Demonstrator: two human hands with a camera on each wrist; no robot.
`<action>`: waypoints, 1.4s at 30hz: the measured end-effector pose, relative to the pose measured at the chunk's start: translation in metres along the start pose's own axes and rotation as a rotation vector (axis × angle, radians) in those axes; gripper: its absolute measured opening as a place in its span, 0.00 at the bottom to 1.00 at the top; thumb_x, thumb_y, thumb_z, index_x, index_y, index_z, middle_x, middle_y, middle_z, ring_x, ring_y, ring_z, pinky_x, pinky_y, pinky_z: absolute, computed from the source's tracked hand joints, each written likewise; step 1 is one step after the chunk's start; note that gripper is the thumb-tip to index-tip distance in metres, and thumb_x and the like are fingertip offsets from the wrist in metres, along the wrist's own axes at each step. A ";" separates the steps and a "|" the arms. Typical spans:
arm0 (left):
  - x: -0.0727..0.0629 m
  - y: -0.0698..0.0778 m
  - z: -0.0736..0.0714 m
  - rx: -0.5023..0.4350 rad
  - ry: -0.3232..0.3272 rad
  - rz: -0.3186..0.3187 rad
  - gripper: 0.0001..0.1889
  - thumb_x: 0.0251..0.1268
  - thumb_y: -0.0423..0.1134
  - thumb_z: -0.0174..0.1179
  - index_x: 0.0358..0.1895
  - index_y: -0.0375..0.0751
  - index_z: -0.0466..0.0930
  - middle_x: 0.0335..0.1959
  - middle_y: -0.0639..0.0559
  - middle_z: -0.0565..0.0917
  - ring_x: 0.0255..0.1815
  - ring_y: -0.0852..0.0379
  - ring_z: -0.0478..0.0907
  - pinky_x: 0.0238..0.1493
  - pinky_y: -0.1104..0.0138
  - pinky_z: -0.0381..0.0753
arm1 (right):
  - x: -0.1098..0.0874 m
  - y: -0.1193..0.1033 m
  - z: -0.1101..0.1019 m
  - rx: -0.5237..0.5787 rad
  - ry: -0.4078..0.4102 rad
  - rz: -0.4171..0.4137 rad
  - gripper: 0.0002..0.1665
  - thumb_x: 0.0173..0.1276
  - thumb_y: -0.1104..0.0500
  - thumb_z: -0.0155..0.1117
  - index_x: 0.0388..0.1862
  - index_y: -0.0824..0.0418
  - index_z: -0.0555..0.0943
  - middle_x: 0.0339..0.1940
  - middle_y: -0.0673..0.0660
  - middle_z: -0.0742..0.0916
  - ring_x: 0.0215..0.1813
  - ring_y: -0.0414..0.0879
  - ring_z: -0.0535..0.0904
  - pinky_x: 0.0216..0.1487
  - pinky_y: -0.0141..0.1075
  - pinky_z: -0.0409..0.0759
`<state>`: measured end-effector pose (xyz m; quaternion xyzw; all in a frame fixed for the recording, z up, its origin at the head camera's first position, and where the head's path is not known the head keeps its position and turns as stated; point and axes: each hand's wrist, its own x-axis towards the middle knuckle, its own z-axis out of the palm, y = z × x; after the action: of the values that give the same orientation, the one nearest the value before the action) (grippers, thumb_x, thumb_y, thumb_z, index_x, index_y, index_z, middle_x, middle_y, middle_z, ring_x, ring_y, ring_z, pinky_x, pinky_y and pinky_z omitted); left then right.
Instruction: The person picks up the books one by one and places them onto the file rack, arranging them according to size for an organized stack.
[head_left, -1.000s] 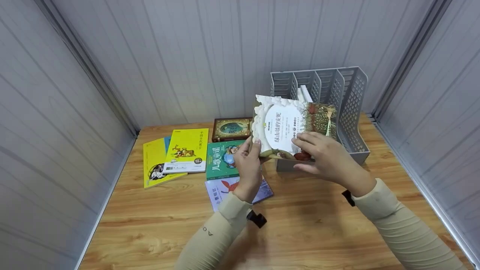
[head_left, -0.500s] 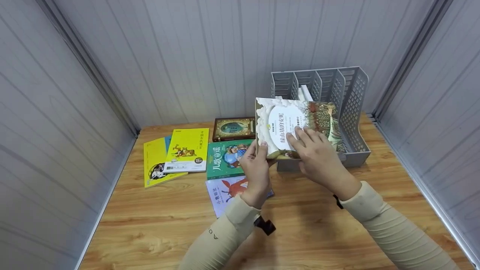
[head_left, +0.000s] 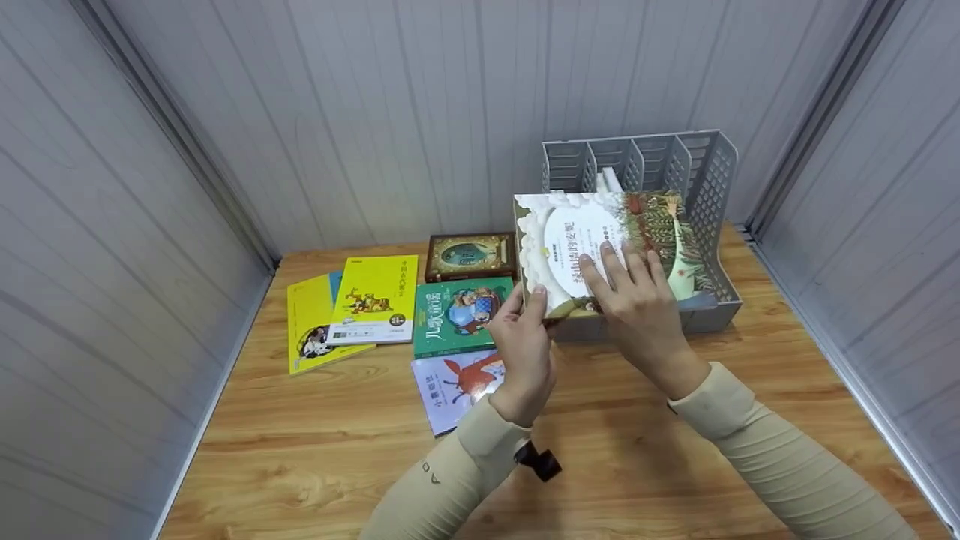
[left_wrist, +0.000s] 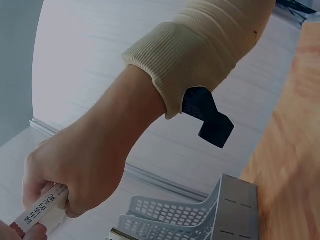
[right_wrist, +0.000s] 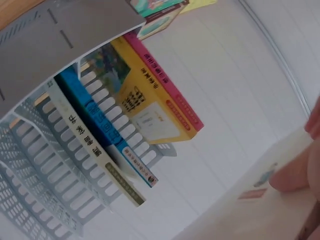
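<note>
Head view puts the book (head_left: 626,221) before the grey rack (head_left: 709,321), pinched at one corner by the left hand (head_left: 523,352), while only the left wrist view shows the right hand (left_wrist: 82,162) clasping it with the thumb beneath, and only the right wrist view the yellow spine (right_wrist: 159,95) and blue spine (right_wrist: 112,127) inside the rack.

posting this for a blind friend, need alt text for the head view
A picture book is held before a grey rack, the left hand gripping its lower left corner, the right hand holding its lower edge. Yellow books, a green book, a brown book and a purple book lie on the wooden table to the left.
</note>
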<state>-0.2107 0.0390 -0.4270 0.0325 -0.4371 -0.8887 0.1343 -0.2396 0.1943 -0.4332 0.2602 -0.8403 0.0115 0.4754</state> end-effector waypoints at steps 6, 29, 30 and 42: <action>-0.007 0.011 0.007 -0.002 -0.085 0.025 0.20 0.81 0.29 0.57 0.70 0.22 0.77 0.59 0.31 0.87 0.49 0.57 0.89 0.50 0.66 0.92 | 0.003 0.008 -0.002 0.005 0.112 -0.014 0.25 0.71 0.70 0.61 0.66 0.61 0.85 0.60 0.69 0.90 0.61 0.72 0.87 0.63 0.68 0.84; 0.031 -0.006 -0.030 0.296 -0.338 0.216 0.17 0.89 0.34 0.47 0.62 0.23 0.78 0.57 0.24 0.86 0.59 0.34 0.89 0.59 0.53 0.91 | 0.015 0.056 -0.009 0.228 0.231 0.225 0.27 0.91 0.52 0.44 0.68 0.67 0.83 0.62 0.71 0.89 0.63 0.72 0.86 0.70 0.62 0.82; 0.032 -0.008 -0.031 0.315 -0.346 0.217 0.17 0.89 0.34 0.48 0.62 0.24 0.78 0.57 0.24 0.86 0.59 0.34 0.89 0.59 0.53 0.91 | 0.015 0.058 -0.009 0.246 0.242 0.246 0.29 0.91 0.50 0.41 0.69 0.66 0.83 0.63 0.71 0.89 0.63 0.72 0.86 0.70 0.62 0.82; 0.051 -0.032 -0.049 0.520 -0.395 0.236 0.16 0.88 0.36 0.53 0.64 0.29 0.81 0.57 0.35 0.88 0.58 0.40 0.89 0.59 0.59 0.91 | 0.016 0.070 0.004 0.467 0.432 0.511 0.26 0.76 0.73 0.59 0.71 0.69 0.81 0.59 0.70 0.91 0.38 0.57 0.85 0.45 0.25 0.75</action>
<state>-0.2576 0.0066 -0.4791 -0.1579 -0.6671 -0.7152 0.1360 -0.2806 0.2467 -0.4060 0.1354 -0.7335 0.3742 0.5511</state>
